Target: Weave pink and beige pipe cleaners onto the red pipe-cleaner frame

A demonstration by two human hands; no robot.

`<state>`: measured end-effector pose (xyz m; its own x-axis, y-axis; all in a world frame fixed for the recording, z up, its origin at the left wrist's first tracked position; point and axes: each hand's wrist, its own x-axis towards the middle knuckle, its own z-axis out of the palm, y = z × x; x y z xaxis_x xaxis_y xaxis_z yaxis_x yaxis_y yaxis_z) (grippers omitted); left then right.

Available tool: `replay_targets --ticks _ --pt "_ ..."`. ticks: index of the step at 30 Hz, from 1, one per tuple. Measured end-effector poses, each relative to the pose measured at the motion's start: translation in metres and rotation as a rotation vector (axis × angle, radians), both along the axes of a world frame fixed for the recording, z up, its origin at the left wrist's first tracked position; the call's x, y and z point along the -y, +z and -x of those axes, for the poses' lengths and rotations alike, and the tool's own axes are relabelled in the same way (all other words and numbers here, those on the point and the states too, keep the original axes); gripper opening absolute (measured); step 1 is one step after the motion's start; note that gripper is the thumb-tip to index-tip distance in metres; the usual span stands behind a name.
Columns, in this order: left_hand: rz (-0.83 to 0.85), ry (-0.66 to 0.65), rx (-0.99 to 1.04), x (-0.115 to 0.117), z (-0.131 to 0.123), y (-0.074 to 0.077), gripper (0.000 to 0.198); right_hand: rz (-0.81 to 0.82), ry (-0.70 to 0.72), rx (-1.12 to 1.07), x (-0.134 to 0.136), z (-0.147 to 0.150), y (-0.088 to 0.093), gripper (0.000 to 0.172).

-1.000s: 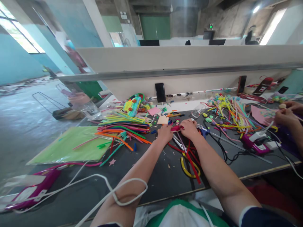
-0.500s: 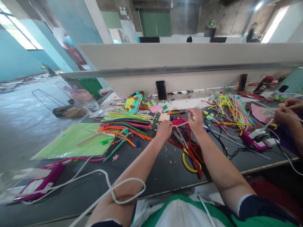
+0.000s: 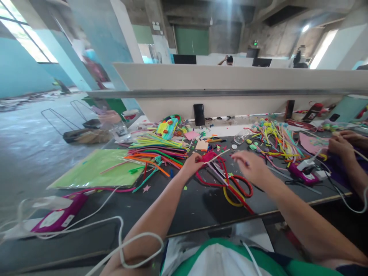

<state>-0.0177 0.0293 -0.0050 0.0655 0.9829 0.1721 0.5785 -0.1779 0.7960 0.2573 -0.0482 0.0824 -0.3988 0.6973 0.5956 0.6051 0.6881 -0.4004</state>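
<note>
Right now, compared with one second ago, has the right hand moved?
Yes: the right hand has moved rightward, farther from the black phone.

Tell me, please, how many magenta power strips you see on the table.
2. One magenta power strip is at left, in front of the green sheet; the other is at right, near another person's hands. Others may be hidden.

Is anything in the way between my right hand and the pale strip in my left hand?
Nothing visible stands between your right hand and the free end of the pale strip in your left hand; the small white disc lies beyond the gap, not in it.
</note>
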Motion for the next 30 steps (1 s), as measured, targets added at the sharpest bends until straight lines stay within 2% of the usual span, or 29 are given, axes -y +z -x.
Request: replay_targets --ticks 3,5,6,8,10,13,16,18,20,22,25,26,28,30 --pt "0.158 0.010 0.246 0.000 -0.005 0.005 0.044 0.300 -0.016 0.349 0.007 -0.006 -0.058 0.026" --pt "0.388 -0.026 0.443 0.001 -0.008 0.010 0.051 0.367 -0.024 0.370 0.013 -0.008 -0.086 0.025" --pt "0.508 -0.052 0.524 0.002 -0.010 0.012 0.052 0.362 -0.043 0.340 0.015 -0.008 -0.093 0.025" --pt "0.679 -0.102 0.619 0.006 -0.014 0.015 0.053 0.342 -0.109 0.274 0.020 -0.006 -0.100 0.027" --pt "0.725 -0.142 0.644 0.010 -0.016 0.018 0.050 0.346 -0.142 0.249 0.021 -0.004 -0.099 0.029" --pt "0.651 -0.208 0.655 0.017 -0.012 0.028 0.042 0.364 -0.142 0.253 0.013 -0.006 -0.100 0.029" --pt "0.546 -0.285 0.657 0.024 0.005 0.051 0.037 0.372 -0.222 0.251 -0.007 -0.014 -0.105 0.026" --pt "0.509 -0.341 0.627 0.029 0.019 0.071 0.037 0.389 -0.276 0.243 -0.021 -0.019 -0.102 0.021" --pt "0.501 -0.392 0.553 0.035 0.031 0.090 0.038 0.337 -0.277 0.161 -0.030 -0.020 -0.090 0.016" --pt "0.515 -0.447 0.436 0.038 0.037 0.104 0.037 0.181 -0.260 -0.047 -0.028 -0.017 -0.069 0.015" --pt "0.548 -0.541 0.199 0.033 0.033 0.112 0.030 -0.138 -0.334 -0.392 -0.008 -0.002 -0.034 0.019" --pt "0.555 -0.570 0.123 0.028 0.029 0.112 0.028 -0.192 -0.286 -0.393 -0.001 0.006 -0.025 0.019" --pt "0.543 -0.632 0.002 0.016 0.016 0.110 0.023 -0.191 -0.149 -0.241 0.007 0.025 -0.016 0.020" --pt "0.469 -0.702 -0.085 0.005 -0.001 0.110 0.019 -0.114 -0.069 -0.023 0.006 0.043 -0.019 0.038"
